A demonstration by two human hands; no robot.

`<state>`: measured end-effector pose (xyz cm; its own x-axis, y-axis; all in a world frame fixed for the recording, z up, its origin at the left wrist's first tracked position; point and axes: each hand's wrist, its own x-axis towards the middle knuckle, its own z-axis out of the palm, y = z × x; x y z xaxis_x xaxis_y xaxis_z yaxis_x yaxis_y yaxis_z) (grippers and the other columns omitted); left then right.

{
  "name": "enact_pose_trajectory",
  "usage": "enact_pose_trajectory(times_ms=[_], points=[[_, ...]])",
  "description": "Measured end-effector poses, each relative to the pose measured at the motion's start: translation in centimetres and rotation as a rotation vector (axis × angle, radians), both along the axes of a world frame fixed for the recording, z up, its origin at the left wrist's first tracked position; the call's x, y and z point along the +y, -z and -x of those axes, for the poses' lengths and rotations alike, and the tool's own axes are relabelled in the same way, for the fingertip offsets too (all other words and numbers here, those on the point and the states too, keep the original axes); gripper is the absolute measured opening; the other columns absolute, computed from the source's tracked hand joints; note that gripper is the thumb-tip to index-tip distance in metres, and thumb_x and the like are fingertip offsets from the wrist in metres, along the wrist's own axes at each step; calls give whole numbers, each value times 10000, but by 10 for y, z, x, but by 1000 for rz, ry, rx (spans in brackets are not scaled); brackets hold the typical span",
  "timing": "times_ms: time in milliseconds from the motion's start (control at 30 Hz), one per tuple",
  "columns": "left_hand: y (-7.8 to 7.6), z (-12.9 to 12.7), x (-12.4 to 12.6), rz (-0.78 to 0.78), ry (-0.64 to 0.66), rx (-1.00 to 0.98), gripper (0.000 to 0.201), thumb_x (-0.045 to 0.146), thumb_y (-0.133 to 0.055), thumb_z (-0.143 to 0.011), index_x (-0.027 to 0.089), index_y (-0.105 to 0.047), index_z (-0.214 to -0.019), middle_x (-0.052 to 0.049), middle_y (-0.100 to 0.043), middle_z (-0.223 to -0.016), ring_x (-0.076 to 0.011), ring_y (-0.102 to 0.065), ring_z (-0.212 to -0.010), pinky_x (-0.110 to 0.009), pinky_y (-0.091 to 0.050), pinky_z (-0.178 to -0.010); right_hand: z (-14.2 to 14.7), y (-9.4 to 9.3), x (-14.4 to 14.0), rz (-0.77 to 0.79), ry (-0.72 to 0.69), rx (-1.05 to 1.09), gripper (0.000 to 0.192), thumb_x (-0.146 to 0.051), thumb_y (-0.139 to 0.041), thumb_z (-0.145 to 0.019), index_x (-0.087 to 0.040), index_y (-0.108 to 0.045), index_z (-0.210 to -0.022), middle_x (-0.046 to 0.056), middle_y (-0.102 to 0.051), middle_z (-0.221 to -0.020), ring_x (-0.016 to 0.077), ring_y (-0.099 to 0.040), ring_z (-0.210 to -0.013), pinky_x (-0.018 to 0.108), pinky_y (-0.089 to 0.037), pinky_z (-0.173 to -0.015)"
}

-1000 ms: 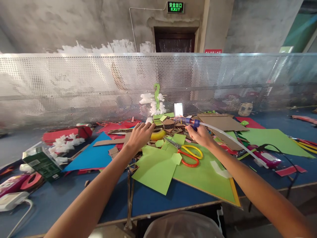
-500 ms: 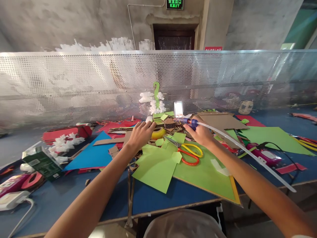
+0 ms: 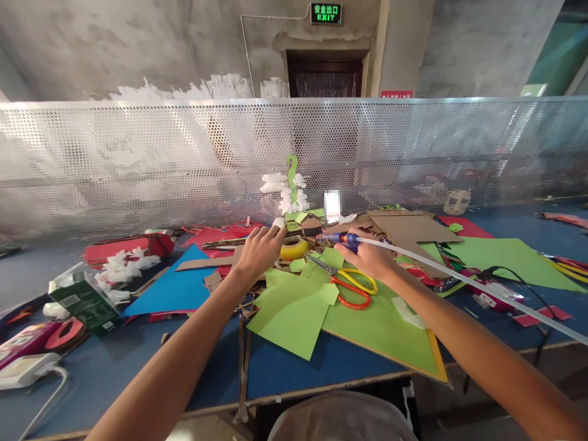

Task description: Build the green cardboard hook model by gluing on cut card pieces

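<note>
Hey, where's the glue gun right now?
In the head view, just right of centre, the blue glue gun is in the right hand, just beyond the scissors.

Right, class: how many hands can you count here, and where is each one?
2. The left hand is beside the yellow ring; the right hand holds the glue gun. No other hands show.

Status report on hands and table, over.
Right hand holding glue gun. Left hand beside yellow roll, hold unclear. Scissors on green paper, possibly in the way.
</note>
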<state>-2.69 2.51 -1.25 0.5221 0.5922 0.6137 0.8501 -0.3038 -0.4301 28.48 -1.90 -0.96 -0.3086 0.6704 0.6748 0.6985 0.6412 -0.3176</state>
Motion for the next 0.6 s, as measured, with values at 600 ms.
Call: enact_pose_trajectory(times_ms=[600], points=[[-5,-9,-6,15,18,47,265,100,-493,-1000,188,-660,-1186,-111,-752,-1084,-265,-703,-962,-377,-496,-858,6,-2,0,-7,-59,104,298,-529,-572,-1011,-243,-537,-939,46,-631,-908,221,-621,-800,335,-478,-739]])
